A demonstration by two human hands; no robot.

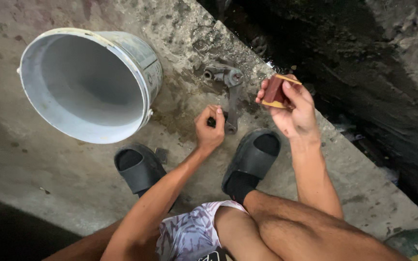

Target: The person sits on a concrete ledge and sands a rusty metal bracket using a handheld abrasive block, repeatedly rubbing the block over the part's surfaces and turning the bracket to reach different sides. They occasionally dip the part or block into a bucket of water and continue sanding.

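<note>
Squatting on a stained concrete floor (49, 183), the person is seen from above, knees and patterned shorts (189, 232) at the lower edge of the view. The left hand (209, 128) is closed in a loose fist around a small dark object, of which too little shows for its kind to be told; the fist lies just beside the lower end of a rusty metal bracket (232, 96). The bracket rests flat on the concrete, its wider head with round bosses pointing away from the person and its narrow arm pointing back between the feet.

The right hand (291, 108) is raised above the floor, to the right of the bracket and apart from it. A folded piece of sandpaper (274, 91), reddish-brown with a tan backing showing at the edges, is pinched between thumb and fingers.

A black slide sandal (139, 166) is worn on the left foot and another (252, 154) on the right, with a dark sock seen in the right one. The bracket lies between and just ahead of them.

A white plastic bucket (136, 53) lies tipped on its side to the left, its open mouth turned toward the camera. A dark, wet trench (364, 72) runs along the right edge of the concrete.
</note>
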